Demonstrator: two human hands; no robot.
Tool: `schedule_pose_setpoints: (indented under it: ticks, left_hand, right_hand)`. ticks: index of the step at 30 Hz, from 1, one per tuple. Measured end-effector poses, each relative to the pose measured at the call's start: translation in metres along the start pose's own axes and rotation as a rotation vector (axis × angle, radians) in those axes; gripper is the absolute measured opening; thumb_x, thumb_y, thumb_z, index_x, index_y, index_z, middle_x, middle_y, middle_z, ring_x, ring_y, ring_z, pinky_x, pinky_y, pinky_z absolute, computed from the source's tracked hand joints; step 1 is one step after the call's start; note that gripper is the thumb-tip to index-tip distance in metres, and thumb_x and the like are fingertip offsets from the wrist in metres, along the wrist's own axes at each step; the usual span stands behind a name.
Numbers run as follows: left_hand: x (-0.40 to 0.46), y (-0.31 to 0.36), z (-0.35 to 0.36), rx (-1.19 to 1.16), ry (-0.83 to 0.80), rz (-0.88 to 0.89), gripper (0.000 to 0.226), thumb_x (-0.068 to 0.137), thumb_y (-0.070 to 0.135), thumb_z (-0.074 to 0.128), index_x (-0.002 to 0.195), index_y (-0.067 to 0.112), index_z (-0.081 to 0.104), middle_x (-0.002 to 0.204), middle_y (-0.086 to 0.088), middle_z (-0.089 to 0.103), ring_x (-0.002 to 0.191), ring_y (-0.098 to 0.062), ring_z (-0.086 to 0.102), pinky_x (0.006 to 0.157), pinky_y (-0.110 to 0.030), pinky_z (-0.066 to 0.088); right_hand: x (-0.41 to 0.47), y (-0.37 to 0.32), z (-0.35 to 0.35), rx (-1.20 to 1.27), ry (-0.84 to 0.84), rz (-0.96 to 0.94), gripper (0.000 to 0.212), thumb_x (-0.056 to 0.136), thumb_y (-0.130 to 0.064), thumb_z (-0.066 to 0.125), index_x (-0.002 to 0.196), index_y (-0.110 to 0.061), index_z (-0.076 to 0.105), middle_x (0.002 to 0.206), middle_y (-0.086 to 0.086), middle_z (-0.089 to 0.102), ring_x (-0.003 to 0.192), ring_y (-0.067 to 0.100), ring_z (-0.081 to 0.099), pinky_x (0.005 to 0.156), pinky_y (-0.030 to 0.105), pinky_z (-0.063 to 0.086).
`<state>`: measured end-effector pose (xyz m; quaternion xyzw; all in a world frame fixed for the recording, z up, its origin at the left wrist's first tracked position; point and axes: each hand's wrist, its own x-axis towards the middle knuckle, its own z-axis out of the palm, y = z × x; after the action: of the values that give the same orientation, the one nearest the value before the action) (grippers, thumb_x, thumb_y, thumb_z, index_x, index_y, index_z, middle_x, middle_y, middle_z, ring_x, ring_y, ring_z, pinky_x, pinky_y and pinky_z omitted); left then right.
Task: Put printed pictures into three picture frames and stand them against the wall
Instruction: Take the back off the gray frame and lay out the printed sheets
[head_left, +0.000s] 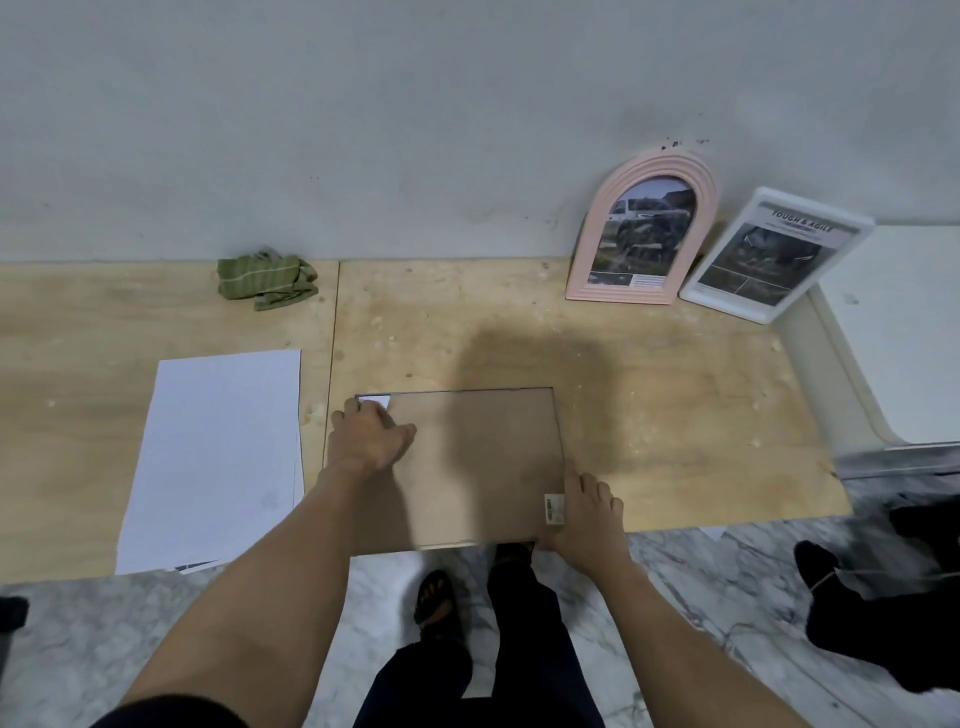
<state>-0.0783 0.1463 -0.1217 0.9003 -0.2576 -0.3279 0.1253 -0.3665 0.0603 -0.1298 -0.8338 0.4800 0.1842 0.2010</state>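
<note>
On the plywood table (649, 374) a brown frame backing board (478, 462) is laid flat near the front edge, pressed at its far left corner by the left hand (371, 436) with fingers bent and gripped at its near right corner by the right hand (587, 514), while a pink arched frame (644, 234) and a white frame (774, 254) are leaned against the wall (363, 130).

Brown frame back (478, 457) lies flat, face down, at near edge of plywood surface (675, 374); white paper shows at its far-left corner. Pink arched frame (644, 228) w/ car pic and white rect. frame (774, 254) w/ printed pic lean vs wall. White sheets (218, 457) lie flat, left.
</note>
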Motion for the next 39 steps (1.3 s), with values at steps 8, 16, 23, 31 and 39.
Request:
schedule_pose_setpoints:
  ticks: [8, 16, 23, 31, 39]
  left_hand:
    - [0.008, 0.008, -0.001, -0.125, 0.004, -0.248, 0.077, 0.086, 0.068, 0.044, 0.137, 0.01, 0.052, 0.143, -0.011, 0.041, 0.135, -0.037, 0.029, 0.108, -0.05, 0.034]
    - [0.003, 0.012, 0.003, -0.348, 0.083, -0.407, 0.067, 0.096, 0.063, 0.036, 0.141, 0.016, 0.053, 0.149, -0.016, 0.039, 0.14, -0.035, 0.029, 0.114, -0.05, 0.026]
    - [-0.003, 0.011, -0.004, -0.434, 0.094, -0.409, 0.064, 0.094, 0.062, 0.045, 0.138, 0.018, 0.056, 0.147, -0.016, 0.042, 0.137, -0.039, 0.034, 0.114, -0.054, 0.028]
    - [-0.006, 0.008, -0.023, -0.523, 0.096, -0.334, 0.067, 0.093, 0.066, 0.044, 0.13, 0.013, 0.06, 0.146, -0.016, 0.044, 0.141, -0.038, 0.027, 0.11, -0.063, 0.032]
    - [-0.012, 0.017, -0.039, -0.743, -0.037, -0.199, 0.057, 0.091, 0.065, 0.051, 0.094, 0.01, 0.065, 0.114, -0.011, 0.063, 0.108, -0.033, 0.057, 0.098, -0.043, 0.045]
  right_hand:
    - [0.004, -0.002, -0.003, -0.064, -0.012, -0.014, 0.103, 0.067, -0.052, 0.077, 0.144, -0.01, 0.024, 0.136, 0.006, 0.037, 0.127, 0.027, 0.034, 0.103, 0.037, 0.028]
    - [0.005, -0.002, -0.002, -0.083, -0.012, -0.024, 0.108, 0.067, -0.051, 0.078, 0.147, -0.008, 0.019, 0.138, 0.007, 0.037, 0.127, 0.028, 0.036, 0.105, 0.038, 0.029]
    - [-0.001, -0.002, 0.002, -0.003, 0.006, 0.01, 0.109, 0.07, -0.046, 0.078, 0.15, -0.011, 0.012, 0.139, 0.008, 0.033, 0.128, 0.029, 0.034, 0.102, 0.039, 0.033]
    - [0.006, -0.014, -0.02, 0.583, 0.114, 0.216, 0.034, 0.085, -0.028, 0.062, 0.118, -0.019, 0.057, 0.119, 0.003, 0.056, 0.112, 0.025, 0.049, 0.094, 0.039, 0.04]
    - [0.003, 0.012, -0.086, 1.192, 0.186, 0.283, 0.017, 0.093, -0.006, 0.058, 0.081, -0.003, 0.07, 0.073, 0.003, 0.067, 0.067, 0.016, 0.06, 0.058, 0.026, 0.046]
